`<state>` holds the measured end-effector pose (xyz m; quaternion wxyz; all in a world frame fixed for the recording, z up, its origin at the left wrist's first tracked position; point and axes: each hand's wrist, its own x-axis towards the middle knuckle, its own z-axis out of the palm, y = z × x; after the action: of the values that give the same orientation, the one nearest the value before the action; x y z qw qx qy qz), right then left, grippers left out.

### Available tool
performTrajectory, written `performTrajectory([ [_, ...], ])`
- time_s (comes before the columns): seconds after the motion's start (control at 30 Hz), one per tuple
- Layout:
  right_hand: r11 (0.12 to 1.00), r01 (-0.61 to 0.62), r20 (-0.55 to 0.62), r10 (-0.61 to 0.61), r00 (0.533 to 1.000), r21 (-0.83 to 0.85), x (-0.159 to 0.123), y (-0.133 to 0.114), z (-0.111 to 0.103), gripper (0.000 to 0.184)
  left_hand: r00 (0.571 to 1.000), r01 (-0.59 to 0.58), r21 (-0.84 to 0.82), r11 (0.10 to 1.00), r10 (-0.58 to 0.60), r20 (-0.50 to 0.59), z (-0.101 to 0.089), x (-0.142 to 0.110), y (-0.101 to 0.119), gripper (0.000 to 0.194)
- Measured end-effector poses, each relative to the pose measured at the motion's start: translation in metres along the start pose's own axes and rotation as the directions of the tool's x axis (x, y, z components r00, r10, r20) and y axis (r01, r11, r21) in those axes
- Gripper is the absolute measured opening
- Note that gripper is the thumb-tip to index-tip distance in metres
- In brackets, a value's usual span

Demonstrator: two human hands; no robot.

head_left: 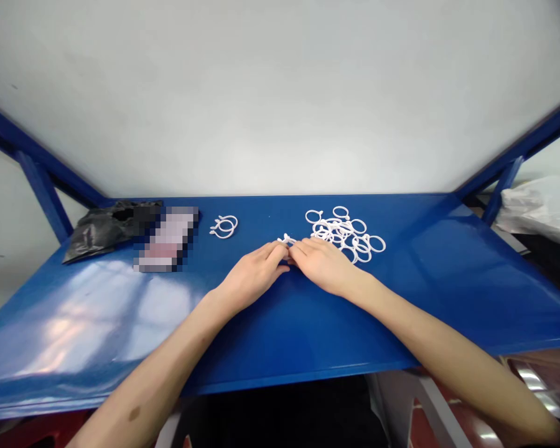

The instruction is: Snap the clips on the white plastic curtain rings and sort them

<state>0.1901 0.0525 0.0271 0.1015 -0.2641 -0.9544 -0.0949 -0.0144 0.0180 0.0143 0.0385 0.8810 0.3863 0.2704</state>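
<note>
Head view shows work that looks to be at an early stage: only a small group of white rings [224,237] lies apart at the left of the blue counter [280,336], while a much larger heap of rings [323,235] sits loose and overlapping at the right. A white ring [287,239] is between the hands, just beside the heap; whether a second one is with it cannot be told, and its handling seems unfinished. The left hand [256,270] and right hand [324,264] meet mid-counter, backs up, fingers bent together and clamped on that ring, its lower part hidden. Both forearms [429,330] slant inward from the near edge, wrists low.
</note>
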Motion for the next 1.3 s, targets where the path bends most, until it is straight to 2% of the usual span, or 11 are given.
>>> performTrajectory([
  [0.17,0.999,0.021,-0.062,-0.019,0.998,0.03,-0.012,-0.01,0.0,0.024,0.998,0.033,-0.025,0.999,-0.032,0.047,0.005,-0.003,-0.002,0.022],
  [0.4,0.981,-0.002,-0.075,0.016,0.997,0.191,-0.018,-0.008,0.0,0.019,0.996,-0.082,0.074,0.994,0.079,0.043,0.003,-0.002,0.0,0.028],
  [0.5,0.99,-0.011,-0.107,0.026,0.994,0.141,-0.018,-0.012,-0.004,0.022,0.996,-0.084,0.157,0.984,0.081,0.024,0.003,0.001,0.007,0.029],
  [0.6,0.997,-0.072,-0.175,0.078,0.981,0.04,-0.016,-0.021,-0.008,0.029,0.999,-0.031,0.234,0.972,0.027,0.02,0.005,0.002,0.015,0.031],
  [0.73,0.986,-0.159,-0.227,0.145,0.963,-0.045,-0.014,-0.033,-0.008,0.027,1.0,0.018,0.291,0.957,-0.02,0.004,0.007,0.002,0.02,0.031],
  [1.0,0.977,-0.197,-0.199,0.176,0.964,-0.088,-0.012,-0.037,-0.002,0.026,1.0,0.019,0.332,0.943,-0.018,-0.005,0.01,0.001,0.015,0.03],
  [1.2,0.959,-0.252,-0.278,0.208,0.938,-0.133,-0.01,-0.043,0.002,0.028,0.999,0.028,0.37,0.929,-0.018,-0.03,0.013,0.002,0.016,0.03],
  [1.3,0.968,-0.225,-0.267,0.189,0.945,-0.11,-0.008,-0.04,0.004,0.028,0.999,0.049,0.345,0.937,-0.039,-0.038,0.013,0.002,0.014,0.031],
])
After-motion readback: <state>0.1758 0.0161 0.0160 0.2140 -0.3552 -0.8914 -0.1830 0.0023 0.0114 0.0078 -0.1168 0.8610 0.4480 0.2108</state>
